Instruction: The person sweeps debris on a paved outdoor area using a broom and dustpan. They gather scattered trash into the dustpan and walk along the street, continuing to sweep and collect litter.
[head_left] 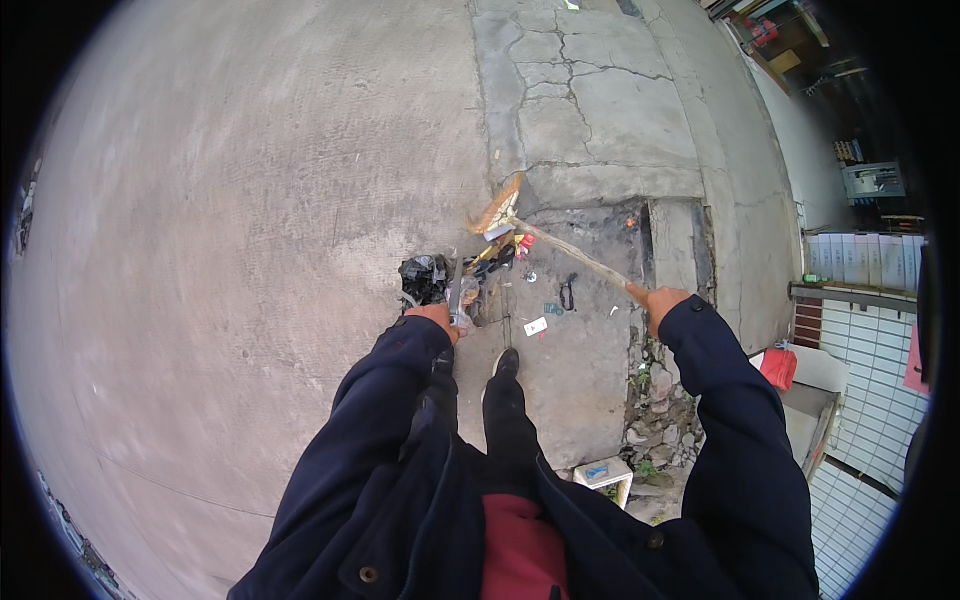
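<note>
My right hand is closed around the long wooden handle of a broom. The broom's straw head lies at the left end of the handle, above scattered litter. My left hand is closed at a narrow, greyish, flat-edged thing that points away from me; its full shape is hidden. Next to it lies crumpled black plastic. Yellow, red and dark scraps sit between the broom head and my left hand.
A white card, a black loop and a small green packet lie on the concrete. Broken stones fill a trench on the right. A white stool stands near me; shelves and a red bag are farther right.
</note>
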